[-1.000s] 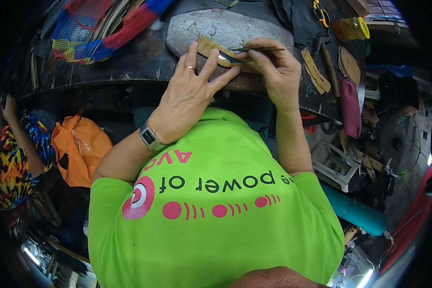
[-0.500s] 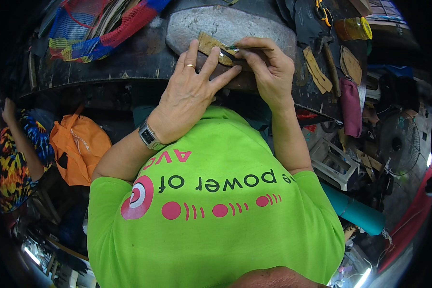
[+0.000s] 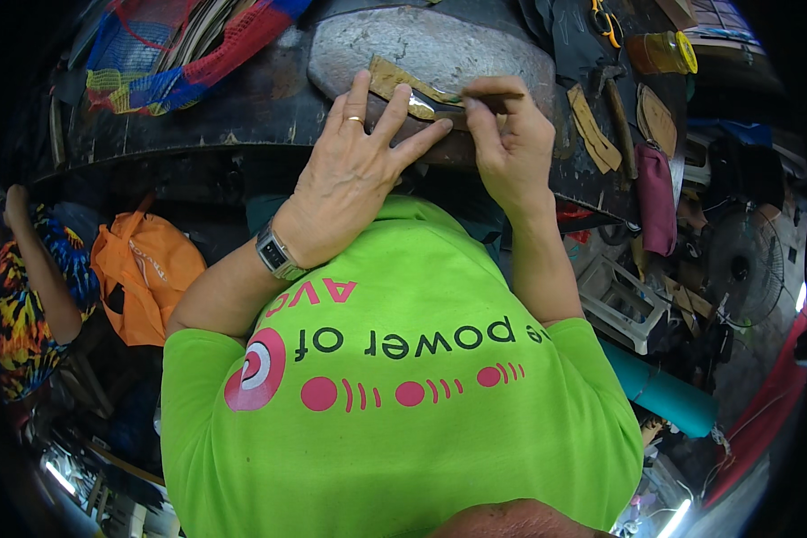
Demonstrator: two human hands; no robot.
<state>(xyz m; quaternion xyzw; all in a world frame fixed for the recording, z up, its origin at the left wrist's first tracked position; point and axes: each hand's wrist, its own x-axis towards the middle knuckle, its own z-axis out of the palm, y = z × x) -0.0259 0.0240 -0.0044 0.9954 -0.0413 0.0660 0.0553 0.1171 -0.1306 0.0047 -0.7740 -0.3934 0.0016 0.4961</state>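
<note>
A tan leather strip [image 3: 394, 79] lies on a grey stone slab [image 3: 430, 45] set on the dark workbench [image 3: 242, 99]. My left hand [image 3: 354, 175], with a ring and a wristwatch, presses flat on the strip, its fingers spread over the slab's near edge. My right hand [image 3: 507, 143] grips a thin knife [image 3: 448, 100] whose blade lies across the strip just ahead of the left fingertips. The part of the strip under my fingers is hidden.
Tan leather pieces [image 3: 594, 130], a hammer [image 3: 619, 112], a yellow-lidded jar [image 3: 659, 52] and a maroon cloth [image 3: 656, 197] sit at the bench's right. A bright net bag [image 3: 166, 49] lies at the back left. An orange bag [image 3: 143, 269] and a person in patterned clothes [image 3: 22, 296] are on the left.
My right hand has shifted a little to the right along the strip with the knife. The left hand keeps pressing in the same place.
</note>
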